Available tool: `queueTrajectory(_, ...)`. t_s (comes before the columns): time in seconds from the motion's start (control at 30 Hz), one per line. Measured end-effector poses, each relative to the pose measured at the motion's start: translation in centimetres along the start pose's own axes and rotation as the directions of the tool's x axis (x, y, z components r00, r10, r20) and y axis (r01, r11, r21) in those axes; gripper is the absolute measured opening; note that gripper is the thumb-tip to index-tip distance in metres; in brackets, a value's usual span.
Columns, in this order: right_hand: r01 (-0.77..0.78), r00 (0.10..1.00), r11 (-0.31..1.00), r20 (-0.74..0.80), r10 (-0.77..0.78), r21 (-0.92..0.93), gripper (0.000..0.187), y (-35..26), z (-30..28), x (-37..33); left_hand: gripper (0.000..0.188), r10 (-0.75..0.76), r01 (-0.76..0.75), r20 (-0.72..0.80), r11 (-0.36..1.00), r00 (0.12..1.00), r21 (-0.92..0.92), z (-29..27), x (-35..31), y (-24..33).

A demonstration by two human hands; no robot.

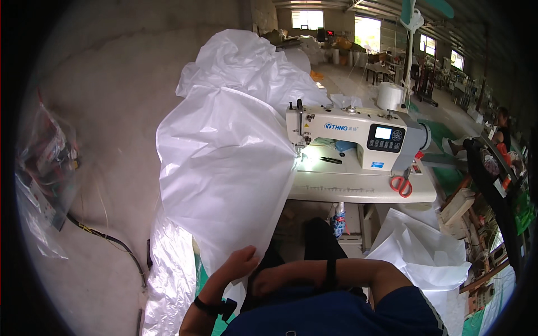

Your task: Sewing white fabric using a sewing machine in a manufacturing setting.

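A large white plastic sheet [224, 151] hangs from the sewing machine [347, 131] and spreads over its left side. Its right edge runs up to the lit needle area. My left hand [242, 262] is closed at the sheet's lower end, near my lap, with the fingers curled in at the edge. My right hand [269, 281] lies just beside it, the arm crossing in front of my body. Its fingers are turned down and hidden against my dark trousers. Black thread snips [330, 160] and red-handled scissors [401, 185] lie on the machine table.
A thread cone [390, 96] stands behind the machine. More white sheeting [420, 252] sits at the right, below the table. On the floor at left are a clear plastic bag [47, 157] and a black cable [115, 241]. Another person [500, 126] is at far right.
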State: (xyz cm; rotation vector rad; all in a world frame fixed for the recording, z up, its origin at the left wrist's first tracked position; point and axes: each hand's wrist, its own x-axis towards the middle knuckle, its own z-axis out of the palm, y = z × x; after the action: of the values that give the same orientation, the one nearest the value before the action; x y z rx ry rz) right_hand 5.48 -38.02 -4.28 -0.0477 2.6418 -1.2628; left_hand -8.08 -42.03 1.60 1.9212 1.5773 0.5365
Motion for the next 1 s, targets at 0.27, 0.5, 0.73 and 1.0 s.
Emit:
queueTrajectory(0.27, 0.343, 0.908, 0.719, -0.408, -0.091, 0.604, 0.024, 3.9, 2.8, -1.3, 0.016, -0.255, 0.365, 0.311, 0.851, 0.916, -0.378, -2.4, 0.9, 2.8)
queueTrajectory(0.5, -0.157, 0.973, 0.961, -0.132, 0.191, 0.228, 0.033, 9.3, -2.5, -5.2, 0.021, -0.096, 0.121, 0.141, 0.975, 0.985, -0.186, 1.2, 1.0, 2.3)
queueTrajectory(0.73, -0.835, 0.033, 0.48, -0.847, 0.53, 0.268, 0.025, 12.5, -20.1, -15.3, 0.02, 0.148, -0.063, 0.201, 0.925, 0.968, -0.373, 4.0, 1.6, 4.1)
queueTrajectory(1.0, -0.983, 0.156, 0.17, -0.826, 0.542, -0.074, 0.029, 14.9, -23.3, -8.8, 0.018, 0.092, -0.003, 0.265, 0.948, 0.96, -0.317, 2.4, 2.2, 4.9)
